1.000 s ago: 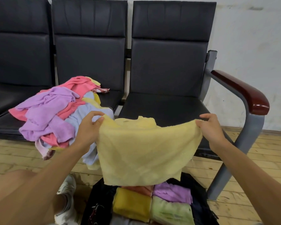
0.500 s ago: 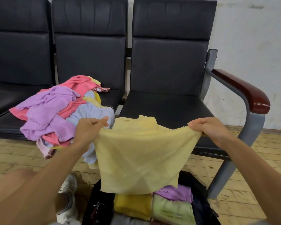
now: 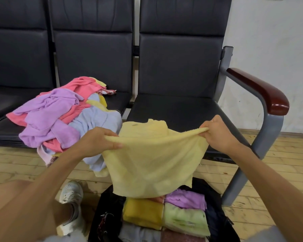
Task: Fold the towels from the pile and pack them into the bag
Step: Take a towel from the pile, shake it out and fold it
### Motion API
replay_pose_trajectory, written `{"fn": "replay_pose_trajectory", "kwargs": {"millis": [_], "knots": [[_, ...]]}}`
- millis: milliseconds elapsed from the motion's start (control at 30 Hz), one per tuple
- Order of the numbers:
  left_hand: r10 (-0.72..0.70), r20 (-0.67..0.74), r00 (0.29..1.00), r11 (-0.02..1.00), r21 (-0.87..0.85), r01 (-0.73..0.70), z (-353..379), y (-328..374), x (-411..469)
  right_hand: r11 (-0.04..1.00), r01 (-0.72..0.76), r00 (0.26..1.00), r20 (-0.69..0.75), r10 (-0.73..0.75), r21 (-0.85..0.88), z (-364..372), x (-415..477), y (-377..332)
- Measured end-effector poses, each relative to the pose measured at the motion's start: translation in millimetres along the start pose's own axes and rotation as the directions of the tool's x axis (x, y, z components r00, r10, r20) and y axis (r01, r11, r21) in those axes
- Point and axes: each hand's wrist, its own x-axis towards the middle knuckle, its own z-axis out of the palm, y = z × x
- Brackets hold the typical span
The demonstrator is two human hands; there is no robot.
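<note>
**A:** What is each grip on?

**B:** Both are on the pale yellow towel [image 3: 152, 161]. The left hand [image 3: 96, 142] has its fingers curled round the upper left corner, and the cloth comes out between thumb and fingers. The right hand [image 3: 217, 133] pinches the upper right corner, with the fabric bunched tight in its closed fingers. Neither grip is spread at all.

**A:** And how does the towel hang?

**B:** Its top edge is stretched between the two hands and dips a little in the middle. A second layer of the cloth shows above that edge. The rest hangs down in front of the right seat of the bench [image 3: 173, 109], and the lower hem is over the open bag [image 3: 108, 215] on the floor [image 3: 16, 168].

**A:** What is in the bag?

**B:** Folded towels side by side: a mustard one [image 3: 143, 213], a green one [image 3: 184, 219] and a lilac one [image 3: 184, 198]. The hanging hem covers the far edge of them.

**A:** The pile?

**B:** The pile [image 3: 59, 116] lies on the middle seat, left of the hands, a pink, lilac and light blue tangle. Some of it spills over the seat's front edge.
</note>
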Motion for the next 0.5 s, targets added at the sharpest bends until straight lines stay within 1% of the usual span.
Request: {"fn": "replay_pose_trajectory", "kwargs": {"millis": [67, 100, 167, 233, 267, 300, 333, 367, 400, 433, 467, 500], "knots": [[0.085, -0.019, 0.996, 0.983, 0.168, -0.080, 0, -5, 2, 0.993, -0.011, 0.999, 0.030, 0.015, -0.122, 1, 1, 6], [0.100, -0.040, 0.994, 0.977, 0.191, -0.091, 0, -9, 3, 0.983, -0.017, 0.998, 0.059, 0.029, -0.184, 2, 1, 9], [0.112, -0.104, 0.988, 0.980, 0.176, -0.092, 0, -15, 5, 0.970, -0.057, 0.991, 0.104, 0.084, -0.238, 5, 2, 16], [0.116, -0.174, 0.978, 0.986, 0.139, -0.092, -2, -19, 5, 0.952, -0.065, 0.980, 0.161, 0.117, -0.298, 5, 3, 21], [0.115, -0.206, 0.972, 0.988, 0.123, -0.091, -2, -19, 4, 0.953, -0.068, 0.975, 0.184, 0.127, -0.295, 4, 3, 20], [0.110, -0.236, 0.966, 0.990, 0.113, -0.085, -2, -19, 4, 0.972, -0.078, 0.973, 0.197, 0.124, -0.224, 4, 3, 18], [0.108, -0.268, 0.957, 0.991, 0.110, -0.080, -2, -19, 4, 0.991, -0.110, 0.973, 0.194, 0.123, -0.072, 3, 3, 15], [0.096, -0.302, 0.949, 0.992, 0.104, -0.067, -2, -19, 5, 0.979, -0.157, 0.974, 0.186, 0.131, 0.133, 3, 2, 13], [0.080, -0.342, 0.936, 0.995, 0.084, -0.054, -4, -16, 6, 0.918, -0.212, 0.970, 0.185, 0.156, 0.336, 3, 1, 9], [0.055, -0.382, 0.922, 0.998, 0.046, -0.041, -6, -13, 6, 0.821, -0.256, 0.965, 0.192, 0.181, 0.510, 2, -1, 4], [0.030, -0.427, 0.904, 0.999, -0.003, -0.035, -8, -9, 6, 0.715, -0.282, 0.959, 0.201, 0.198, 0.640, 2, -1, 1], [0.010, -0.465, 0.885, 0.998, -0.052, -0.039, -9, -4, 4, 0.619, -0.290, 0.957, 0.202, 0.209, 0.730, 3, -2, -3]]}}
